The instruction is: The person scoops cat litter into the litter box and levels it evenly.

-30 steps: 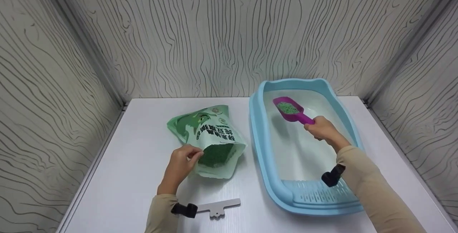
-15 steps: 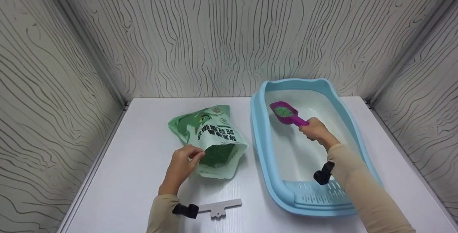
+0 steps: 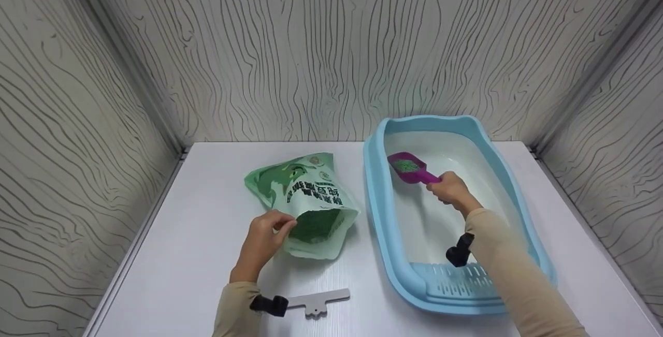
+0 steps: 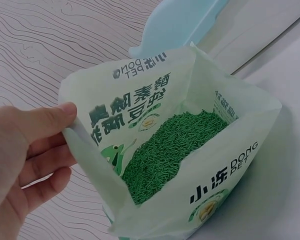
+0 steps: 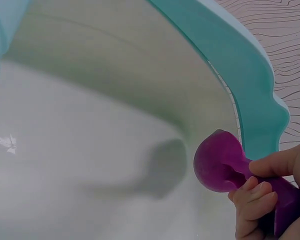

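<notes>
My left hand (image 3: 265,236) pinches the edge of an open green bag (image 3: 311,187) between thumb and fingers. Dark green pellets (image 4: 175,147) fill part of the bag, whose mouth gapes toward me. My right hand (image 3: 451,190) grips the handle of a purple scoop (image 3: 426,175). Light green pellets (image 3: 406,166) lie in the scoop's bowl, which is over the left side of a blue litter box (image 3: 377,197) with a white inside. From the right wrist view, the scoop's underside shows and its shadow falls on the box floor.
A grey bag clip (image 3: 317,301) lies on the white table (image 3: 197,254) near the front, beside my left wrist. The box has a slotted step (image 3: 450,280) at its near end. Patterned walls (image 3: 311,52) stand at the back and sides.
My right hand has moved left and slightly toward me, carrying the loaded scoop across the box. The left hand keeps its pinch on the bag's edge.
</notes>
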